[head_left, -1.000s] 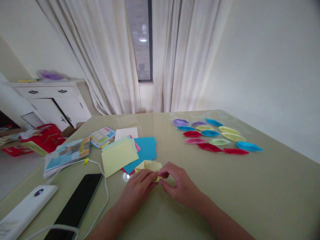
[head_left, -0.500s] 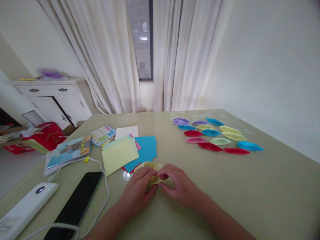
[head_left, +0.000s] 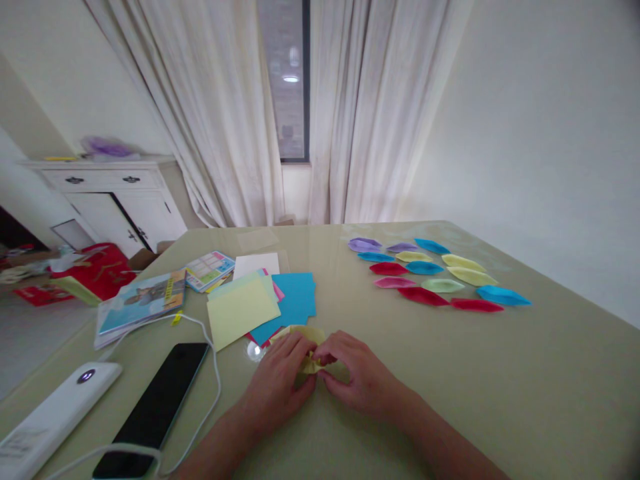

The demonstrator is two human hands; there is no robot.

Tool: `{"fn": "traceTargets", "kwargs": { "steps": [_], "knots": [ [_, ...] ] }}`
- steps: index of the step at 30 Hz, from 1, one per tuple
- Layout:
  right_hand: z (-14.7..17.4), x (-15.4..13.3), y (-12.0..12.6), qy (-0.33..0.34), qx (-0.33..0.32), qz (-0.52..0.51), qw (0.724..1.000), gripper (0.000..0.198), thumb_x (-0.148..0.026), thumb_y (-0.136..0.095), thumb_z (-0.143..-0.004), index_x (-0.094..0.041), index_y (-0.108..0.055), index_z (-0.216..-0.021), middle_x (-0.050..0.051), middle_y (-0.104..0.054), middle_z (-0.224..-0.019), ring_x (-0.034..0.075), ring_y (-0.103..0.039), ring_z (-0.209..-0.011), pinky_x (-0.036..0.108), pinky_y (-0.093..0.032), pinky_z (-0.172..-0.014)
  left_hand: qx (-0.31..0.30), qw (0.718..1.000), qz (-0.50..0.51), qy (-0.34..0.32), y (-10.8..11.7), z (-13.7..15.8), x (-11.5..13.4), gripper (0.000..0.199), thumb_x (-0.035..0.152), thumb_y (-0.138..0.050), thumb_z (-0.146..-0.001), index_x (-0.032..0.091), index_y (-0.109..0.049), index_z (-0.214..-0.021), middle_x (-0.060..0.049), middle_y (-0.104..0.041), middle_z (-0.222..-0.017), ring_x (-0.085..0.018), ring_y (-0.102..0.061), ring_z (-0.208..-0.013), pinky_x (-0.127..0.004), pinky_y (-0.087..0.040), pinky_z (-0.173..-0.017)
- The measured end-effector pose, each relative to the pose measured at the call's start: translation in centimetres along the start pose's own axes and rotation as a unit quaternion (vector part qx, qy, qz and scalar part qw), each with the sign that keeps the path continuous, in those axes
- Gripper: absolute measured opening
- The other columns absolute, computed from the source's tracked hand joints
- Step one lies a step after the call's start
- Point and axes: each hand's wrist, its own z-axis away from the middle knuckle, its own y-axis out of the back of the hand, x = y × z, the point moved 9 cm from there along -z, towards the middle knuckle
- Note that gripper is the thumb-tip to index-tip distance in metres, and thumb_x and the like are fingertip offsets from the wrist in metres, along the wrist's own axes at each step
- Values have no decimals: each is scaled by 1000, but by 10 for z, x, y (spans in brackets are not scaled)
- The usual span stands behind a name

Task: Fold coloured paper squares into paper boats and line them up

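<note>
Between my hands, low over the near middle of the table, is a folded piece of yellow paper (head_left: 311, 333). My left hand (head_left: 281, 373) grips its left side, its fingers covering much of it. My right hand (head_left: 357, 375) pinches the right end with thumb and fingertips. Just beyond my left hand lie a yellow sheet (head_left: 243, 312) and blue sheets (head_left: 295, 300), with a bit of red showing underneath. Several folded paper boats (head_left: 424, 267) in purple, blue, yellow, red, pink and green stand in loose rows at the back right.
At the left are a black phone (head_left: 155, 407), a white power bank (head_left: 60, 420) with a looping white cable (head_left: 219, 380), and a picture book (head_left: 143, 300). A printed card (head_left: 210, 270) and white paper (head_left: 257, 264) lie farther back. A white cabinet (head_left: 115, 200) stands beyond the table.
My fingers have shifted slightly on the yellow paper, with the right fingertips pressing closer into it. The whole view has moved a little; the table items stay in place.
</note>
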Motion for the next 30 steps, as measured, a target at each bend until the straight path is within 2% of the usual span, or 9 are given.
{"fn": "traceTargets", "kwargs": {
  "steps": [14, 21, 26, 30],
  "knots": [
    [2, 2, -10, 2, -36, 26, 999, 24, -6, -73, -86, -23, -63, -100, 2, -73, -97, 21, -63, -93, 31, -47, -85, -9, 999, -38, -17, 1, 0, 6, 27, 7, -67, -80, 25, -57, -98, -6, -65, -106, -29, -63, -104, -43, -52, -89],
    [3, -3, -16, 37, -66, 45, 996, 20, -7, -71, -89, -23, -63, -99, 1, -72, -94, 21, -61, -90, 30, -46, -83, -36, 996, -71, -38, -4, 0, 12, 26, 10, -73, -80, 24, -61, -99, -5, -69, -104, -30, -64, -101, -43, -50, -89],
    [2, -10, -18, 66, -80, 66, 992, 12, -11, -65, -95, -22, -64, -101, 3, -73, -94, 20, -60, -86, 31, -46, -85, -46, 994, -95, -32, -4, 0, 11, 21, 15, -75, -86, 23, -64, -102, -6, -69, -106, -31, -63, -102, -45, -48, -91],
    [2, -11, -20, 72, -96, 79, 990, 18, -9, -68, -93, -21, -65, -106, 4, -74, -101, 21, -62, -91, 31, -47, -85, -44, 992, -112, -31, -3, 0, 10, 17, 19, -78, -87, 22, -65, -96, -6, -69, -103, -33, -62, -102, -48, -46, -92]
  ]
}}
